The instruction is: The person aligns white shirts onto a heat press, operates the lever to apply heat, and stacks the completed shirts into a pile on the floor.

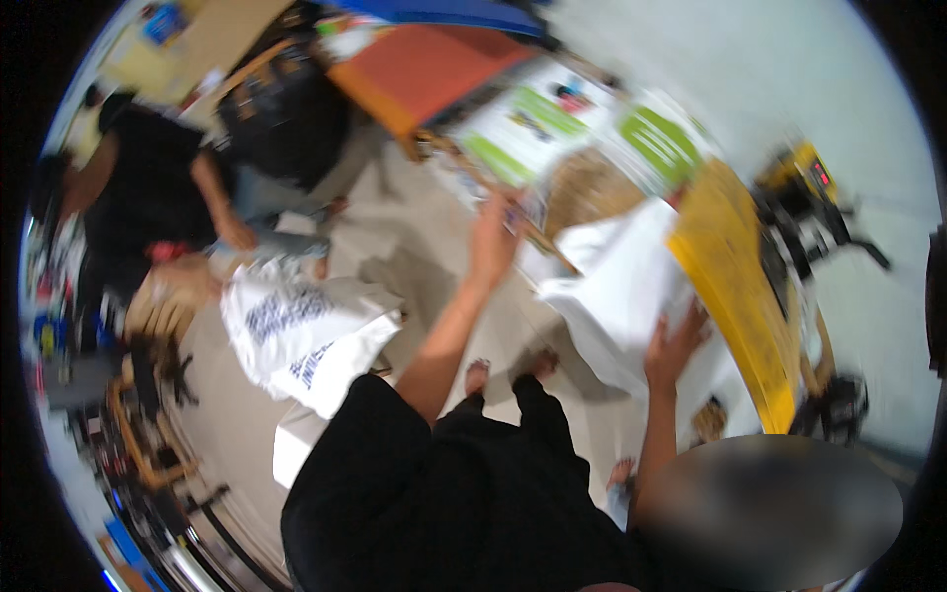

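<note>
The picture is blurred by motion. My left hand reaches forward with curled fingers at a thin brown strip, which shows on both sides of it; whether it grips the strip is unclear. My right hand lies with fingers apart against a large white sheet or bag, left of a worn yellow panel. Beyond the white material is a brown, rough-looking mass, beside white-and-green printed packaging.
A co-worker in black is at the left, near a printed white sack. An orange-red surface lies ahead. A yellow-and-black device with a red display stands right. Another person, face blurred, is at the lower right, near a bare foot.
</note>
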### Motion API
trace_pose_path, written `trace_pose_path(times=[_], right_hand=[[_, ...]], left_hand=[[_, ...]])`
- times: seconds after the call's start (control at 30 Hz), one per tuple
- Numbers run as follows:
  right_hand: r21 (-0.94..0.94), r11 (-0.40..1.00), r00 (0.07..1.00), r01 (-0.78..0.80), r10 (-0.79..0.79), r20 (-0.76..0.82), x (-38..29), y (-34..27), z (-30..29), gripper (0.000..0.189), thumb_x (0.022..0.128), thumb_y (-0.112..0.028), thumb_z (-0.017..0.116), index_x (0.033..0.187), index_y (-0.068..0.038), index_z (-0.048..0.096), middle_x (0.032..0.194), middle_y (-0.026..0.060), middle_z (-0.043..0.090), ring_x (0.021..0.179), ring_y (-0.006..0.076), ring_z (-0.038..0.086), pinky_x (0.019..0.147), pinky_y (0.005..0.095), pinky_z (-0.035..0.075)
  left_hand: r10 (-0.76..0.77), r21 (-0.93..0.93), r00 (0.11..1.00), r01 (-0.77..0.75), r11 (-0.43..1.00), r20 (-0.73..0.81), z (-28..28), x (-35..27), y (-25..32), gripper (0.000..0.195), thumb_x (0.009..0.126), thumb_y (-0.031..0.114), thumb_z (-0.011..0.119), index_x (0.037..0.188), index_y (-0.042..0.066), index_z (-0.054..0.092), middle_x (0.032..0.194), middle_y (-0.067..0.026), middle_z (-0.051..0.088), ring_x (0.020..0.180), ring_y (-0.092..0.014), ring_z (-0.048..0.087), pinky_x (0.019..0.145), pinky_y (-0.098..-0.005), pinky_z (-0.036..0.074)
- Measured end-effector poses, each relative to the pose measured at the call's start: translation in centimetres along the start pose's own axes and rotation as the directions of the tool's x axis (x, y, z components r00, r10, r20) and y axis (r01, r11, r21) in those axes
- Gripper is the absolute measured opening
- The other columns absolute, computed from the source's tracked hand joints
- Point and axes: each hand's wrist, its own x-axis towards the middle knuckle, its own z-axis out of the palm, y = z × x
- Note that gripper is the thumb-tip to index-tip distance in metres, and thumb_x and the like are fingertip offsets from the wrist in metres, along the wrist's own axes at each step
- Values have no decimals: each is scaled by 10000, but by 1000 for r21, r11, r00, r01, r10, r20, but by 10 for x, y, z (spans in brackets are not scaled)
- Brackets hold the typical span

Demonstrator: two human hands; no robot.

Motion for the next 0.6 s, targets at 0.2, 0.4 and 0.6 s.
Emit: trace_pose_path(times=[0.2, 0.4, 0.6], right_hand=[[838, 545, 951, -14, -252, 180, -52, -131, -20, 791, 919, -139, 753, 1578, 26, 347, 1633, 212, 385, 1534, 356, 337, 1248, 462, 275], [328, -277, 429, -903, -585, 688, -123, -145, 110, 658, 1041, -337, 607, 1589, -44, 392, 1623, 165, 424, 1516, 317, 384, 1267, 486, 279], [151, -210, 258, -966, -725, 639, -132, -241, 57, 599, 1040, -438, 560, 1513, -76, 501, 1490, 143, 572, 1395, 332, 523, 1207, 527, 382]], left_hand=[[179, -192, 905, -111, 975, 386, -124, -133, 90, 400, 794, -14, 677, 1179, 89, 643, 1193, -112, 687, 1136, -364, 664, 967, -450, 551], [219, -296, 925, -125, 947, 309, -228, -177, 125, 385, 792, -11, 693, 1156, 94, 626, 1162, -82, 671, 1112, -327, 654, 950, -430, 549], [-132, -424, 991, 129, 896, 22, -282, -217, 107, 250, 896, -35, 641, 1138, 29, 636, 1067, -85, 700, 1010, -240, 693, 884, -370, 540]])
